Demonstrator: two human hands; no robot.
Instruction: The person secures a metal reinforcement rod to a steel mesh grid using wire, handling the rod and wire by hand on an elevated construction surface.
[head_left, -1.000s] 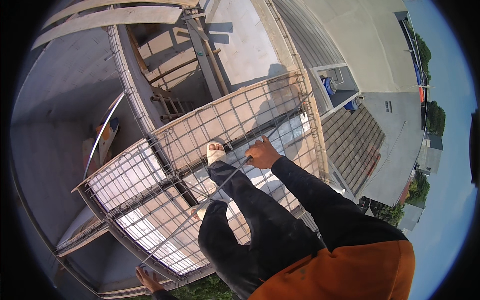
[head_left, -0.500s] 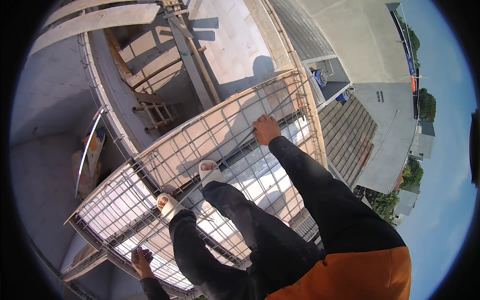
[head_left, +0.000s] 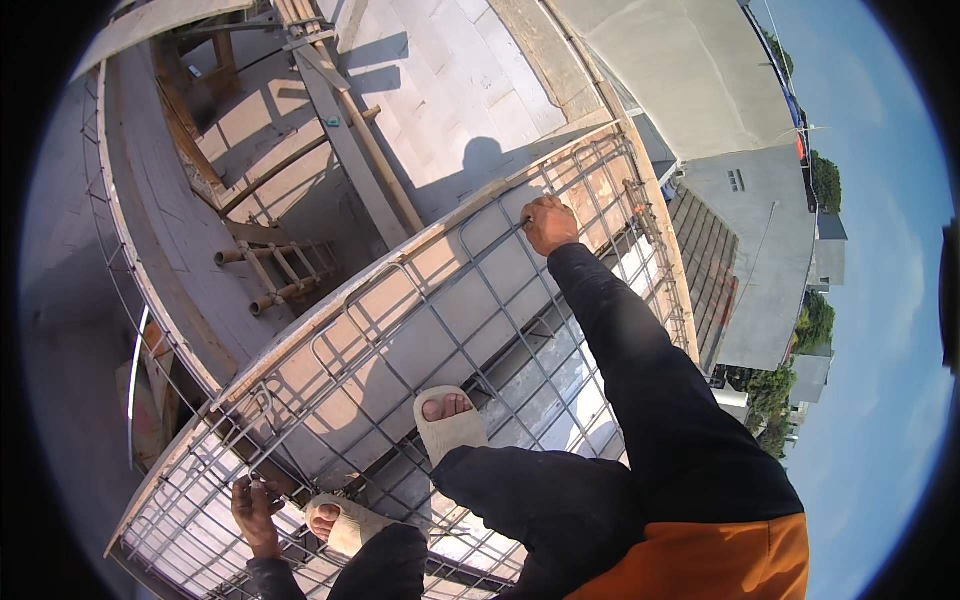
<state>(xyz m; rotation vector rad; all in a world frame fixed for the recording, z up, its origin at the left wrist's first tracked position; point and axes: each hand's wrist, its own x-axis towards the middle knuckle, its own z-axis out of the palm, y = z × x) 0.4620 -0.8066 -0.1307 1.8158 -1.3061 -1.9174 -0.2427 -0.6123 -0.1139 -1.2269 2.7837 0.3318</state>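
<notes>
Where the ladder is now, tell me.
The ladder is left of centre in the head view, beyond the steel mesh and left of the long plank.

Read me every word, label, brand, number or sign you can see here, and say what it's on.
There are none I can read.
No legible lettering shows on the steel mesh, the sandals, the orange top or the gray wall.
Any marks on the distant buildings are too small to make out.
</notes>
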